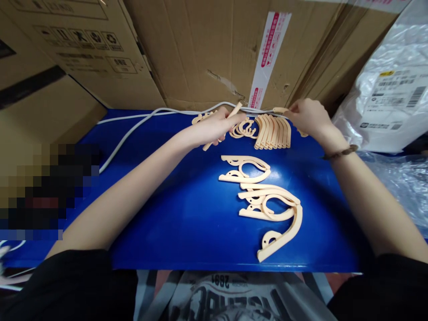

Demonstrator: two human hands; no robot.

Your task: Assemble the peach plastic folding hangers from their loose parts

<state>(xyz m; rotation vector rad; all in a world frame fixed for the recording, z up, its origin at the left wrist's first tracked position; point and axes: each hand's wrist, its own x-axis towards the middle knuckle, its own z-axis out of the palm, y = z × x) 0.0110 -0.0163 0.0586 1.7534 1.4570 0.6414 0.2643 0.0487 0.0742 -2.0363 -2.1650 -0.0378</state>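
The left hand point(218, 126) is closed around a beige plastic bar point(235, 109), which is held at a slant above the far part of the blue table point(160, 214), with one end projecting above the fingers and the other below. The right hand point(310, 117) is clamped by its fingertips on a small beige piece point(280, 110) that points left, near the foot of the cardboard box point(200, 53). The two hands are well apart. Between them, a row of curved arm pieces point(272, 132) lies side by side on the table, with a group of hooks point(245, 129) immediately to its left. Further beige parts lie partly hidden behind the left hand and below the right hand. Nearer the table's front edge lie joined hanger parts: a folded hanger point(249, 179), and, nearer the person, a cluster of hanger arms point(277, 217) with one arm point(296, 223) swung toward the front. A white cable point(133, 133) runs along the rear of the table. A plastic-wrapped parcel point(374, 111) stands at the right.
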